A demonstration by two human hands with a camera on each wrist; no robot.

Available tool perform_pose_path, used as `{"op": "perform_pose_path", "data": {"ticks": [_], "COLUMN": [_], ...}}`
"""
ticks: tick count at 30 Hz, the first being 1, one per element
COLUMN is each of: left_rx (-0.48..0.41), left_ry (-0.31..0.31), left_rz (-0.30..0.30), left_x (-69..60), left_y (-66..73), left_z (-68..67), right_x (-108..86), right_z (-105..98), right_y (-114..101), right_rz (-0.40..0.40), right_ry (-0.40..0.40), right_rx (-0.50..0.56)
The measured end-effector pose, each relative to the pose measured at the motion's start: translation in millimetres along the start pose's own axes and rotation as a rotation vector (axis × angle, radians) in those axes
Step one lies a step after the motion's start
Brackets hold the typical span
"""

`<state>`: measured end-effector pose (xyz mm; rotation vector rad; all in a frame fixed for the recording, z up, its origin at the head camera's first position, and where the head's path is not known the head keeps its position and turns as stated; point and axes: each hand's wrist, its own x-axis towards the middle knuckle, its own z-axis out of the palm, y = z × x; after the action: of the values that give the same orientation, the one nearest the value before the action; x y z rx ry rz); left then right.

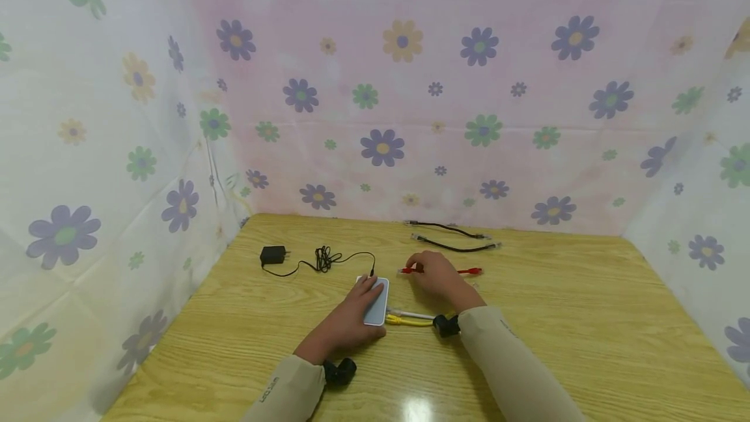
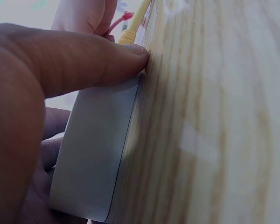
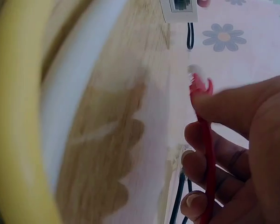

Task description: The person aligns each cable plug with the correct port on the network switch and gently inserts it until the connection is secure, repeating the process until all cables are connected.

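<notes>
A small white network switch point(image 1: 377, 310) lies on the table. My left hand point(image 1: 348, 319) grips it, with the thumb along one side and the fingers over the top and far side. Between thumb and fingers, my right hand point(image 1: 436, 277) pinches a red Ethernet cable point(image 3: 208, 149) just behind its clear plug. That plug point(image 3: 194, 70) points toward the switch and is apart from it; an open port point(image 3: 181, 4) shows there. A yellow Ethernet cable point(image 1: 411, 322) and a white Ethernet cable point(image 1: 415, 314) run from the switch's right side, passing under my right wrist.
A black power adapter point(image 1: 273, 254) sits at the back left; its thin bundled cord point(image 1: 323, 259) reaches the switch's far end. Two black Ethernet cables point(image 1: 457, 247) lie near the back edge. Flowered cloth point(image 1: 381, 83) walls the table at the back and sides.
</notes>
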<state>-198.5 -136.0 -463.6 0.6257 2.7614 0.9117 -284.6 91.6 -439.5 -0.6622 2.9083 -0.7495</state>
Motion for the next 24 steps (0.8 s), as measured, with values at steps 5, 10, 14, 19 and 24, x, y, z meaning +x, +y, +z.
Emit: {"op": "perform_pose_path", "data": {"ticks": [5, 10, 14, 19, 24], "left_rx": [-0.002, -0.008, -0.014, -0.019, -0.012], "left_ry": [-0.003, -0.002, -0.001, -0.005, -0.004], "left_rz": [0.001, 0.002, 0.007, 0.007, 0.004], "left_x": [0.9, 0.0, -1.2, -1.5, -0.7], "left_y": [-1.5, -1.1, -0.4, -0.8, -1.9], "left_z": [0.5, 0.1, -0.1, 0.5, 0.9], "right_x": [-2.3, -5.8, -10.1, -16.1, -20.7], "right_z": [0, 3, 6, 8, 10], "right_y": [-2, -2, -2, -2, -2], "right_rz": [-0.007, -0.019, -0.011, -0.027, -0.01], "right_ry": [0.02, 0.041, 0.038, 0.041, 0.036], "right_rx": [0.002, 0.038, 0.069, 0.101, 0.13]}}
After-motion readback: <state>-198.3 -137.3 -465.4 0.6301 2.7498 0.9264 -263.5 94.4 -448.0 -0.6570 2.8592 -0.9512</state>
